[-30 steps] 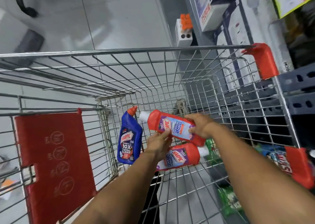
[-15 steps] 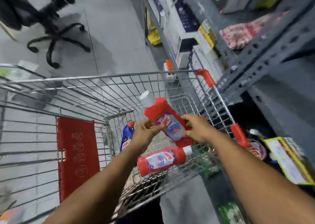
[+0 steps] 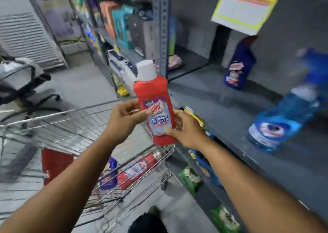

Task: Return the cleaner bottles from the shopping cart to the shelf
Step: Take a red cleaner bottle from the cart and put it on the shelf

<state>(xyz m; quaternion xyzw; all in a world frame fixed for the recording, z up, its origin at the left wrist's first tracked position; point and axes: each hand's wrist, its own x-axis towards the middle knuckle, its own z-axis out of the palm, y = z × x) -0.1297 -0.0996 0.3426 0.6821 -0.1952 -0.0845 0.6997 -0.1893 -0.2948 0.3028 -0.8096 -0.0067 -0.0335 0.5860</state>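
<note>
We find the red plastic cleaner bottle with white cap (image 3: 154,106) upright above the wire shopping cart (image 3: 99,124), both hands (image 3: 124,119) (image 3: 184,129) clamped on it near the grey metal shelf's (image 3: 221,112) front edge; setting it there risks toppling.

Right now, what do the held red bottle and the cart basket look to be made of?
Red bottle: seemingly opaque moulded plastic with a soft sheen, a smooth white cap and a glossy printed label. Both the left hand and the right hand grip it. Cart basket: thin metal wire, shiny silver, likely plated, judging by bright highlights on its grid.
</note>
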